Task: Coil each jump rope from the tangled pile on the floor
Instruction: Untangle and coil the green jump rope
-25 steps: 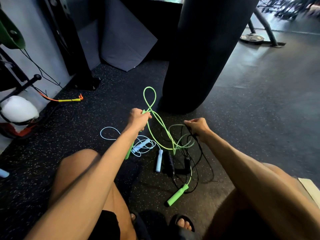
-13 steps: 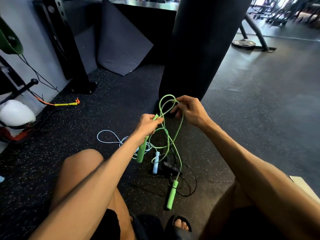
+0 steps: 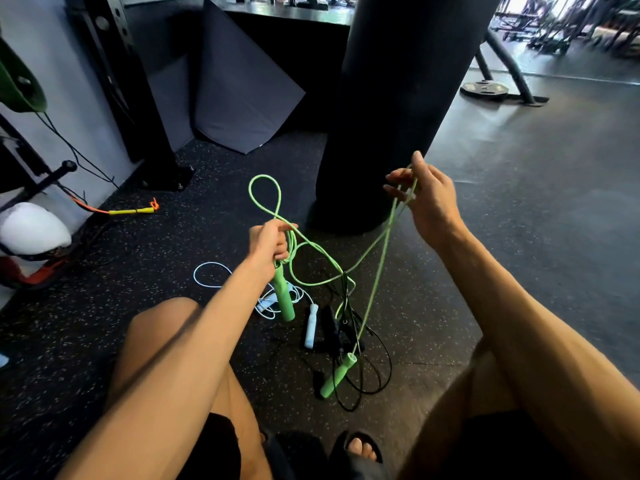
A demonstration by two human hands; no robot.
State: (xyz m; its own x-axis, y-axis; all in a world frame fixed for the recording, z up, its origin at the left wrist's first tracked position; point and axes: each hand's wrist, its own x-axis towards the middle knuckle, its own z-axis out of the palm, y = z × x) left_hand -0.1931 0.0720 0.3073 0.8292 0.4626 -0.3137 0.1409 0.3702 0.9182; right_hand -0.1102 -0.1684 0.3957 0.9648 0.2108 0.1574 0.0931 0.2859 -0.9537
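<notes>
The pale blue jump rope (image 3: 212,271) lies slack on the floor (image 3: 104,306), and just beside it the left grip (image 3: 270,245) is closed round one handle (image 3: 284,299) of the green jump rope (image 3: 265,188), a loop standing above the fist. If that fist slackens, the loop would likely drop back onto the blue cord. In the middle the green cord crosses thin strands of the black jump rope (image 3: 379,372), so a hard lift could drag the black one up and tighten the snarl. The right grip (image 3: 427,199), raised before the punching bag (image 3: 398,98), has the green cord hooked and pinched in its fingers; so slight a hold may slip.

The green rope looks smooth, slim and springy, holding open curves rather than hanging limp. Two strands run taut from the right grip down to the pile, one ending at the second green handle (image 3: 337,375) among the black loops
</notes>
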